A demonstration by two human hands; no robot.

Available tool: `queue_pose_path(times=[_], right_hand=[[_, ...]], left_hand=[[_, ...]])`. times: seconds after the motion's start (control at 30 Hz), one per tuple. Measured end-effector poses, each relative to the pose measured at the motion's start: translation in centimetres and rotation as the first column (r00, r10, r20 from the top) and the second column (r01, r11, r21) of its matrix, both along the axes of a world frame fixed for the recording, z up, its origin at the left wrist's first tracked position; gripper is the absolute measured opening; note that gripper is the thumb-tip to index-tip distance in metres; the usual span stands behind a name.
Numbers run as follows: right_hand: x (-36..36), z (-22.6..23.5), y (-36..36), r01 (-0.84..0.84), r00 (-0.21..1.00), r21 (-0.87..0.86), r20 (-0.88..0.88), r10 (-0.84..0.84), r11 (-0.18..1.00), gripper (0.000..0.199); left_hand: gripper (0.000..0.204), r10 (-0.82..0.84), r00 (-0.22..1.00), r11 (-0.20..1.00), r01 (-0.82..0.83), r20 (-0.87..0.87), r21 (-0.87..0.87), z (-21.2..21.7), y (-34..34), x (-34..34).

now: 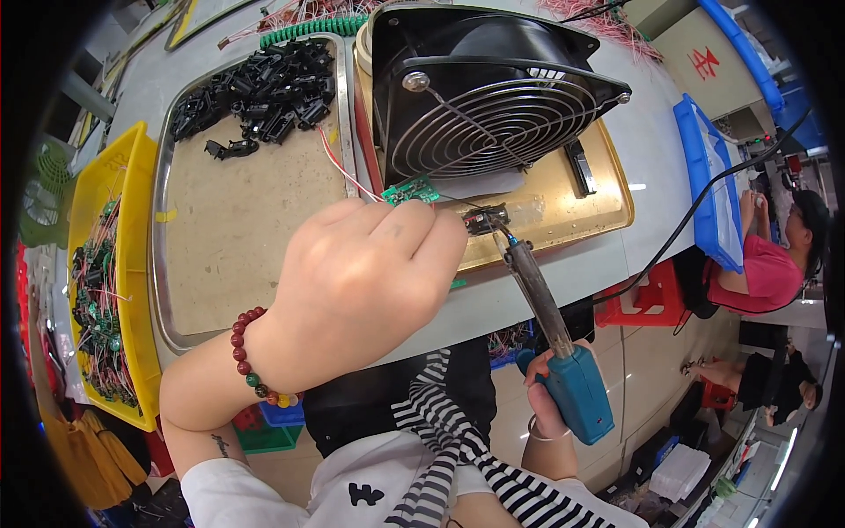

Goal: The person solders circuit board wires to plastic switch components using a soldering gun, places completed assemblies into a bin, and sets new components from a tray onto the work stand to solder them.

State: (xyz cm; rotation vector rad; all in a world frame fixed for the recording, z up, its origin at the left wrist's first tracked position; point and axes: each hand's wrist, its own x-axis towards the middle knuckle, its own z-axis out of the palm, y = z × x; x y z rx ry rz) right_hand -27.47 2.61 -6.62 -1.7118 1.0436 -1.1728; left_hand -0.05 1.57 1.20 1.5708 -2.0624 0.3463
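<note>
My left hand [370,264] is closed at the edge of the gold tray, its back toward me and its fingertips hidden. It grips a small green circuit board [411,190], which peeks out past the knuckles with red and white wires [333,163] running off it. In my right hand [547,412] is a teal soldering gun [576,392], held by its handle. Its long barrel points up and left, and the tip meets or nearly meets a small black plastic housing [485,218] on the gold tray [607,201].
A black fan [493,114] with a wire guard stands behind the housing. Left of it, a metal tray [255,202] bears piled black housings [273,92]. A yellow bin [141,273] holds wired boards. Another black part [581,167] lies right. Beyond a blue bin [704,185] sits a person [766,264] in pink.
</note>
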Motion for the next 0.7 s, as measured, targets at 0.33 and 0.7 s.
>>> queue_pose_path(times=[0.33,0.7], right_hand=[[0.0,-0.1,-0.2,-0.019,0.999,-0.012,-0.036,0.019,1.000,0.031],[-0.2,1.9,-0.8,-0.108,0.971,-0.150,-0.228,0.072,0.983,0.032]], left_hand=[[0.015,-0.022,1.000,0.999,0.022,-0.011,0.029,0.0,0.1,0.1],[0.016,-0.021,1.000,0.998,0.021,0.008,0.062,0.0,0.1,0.2]])
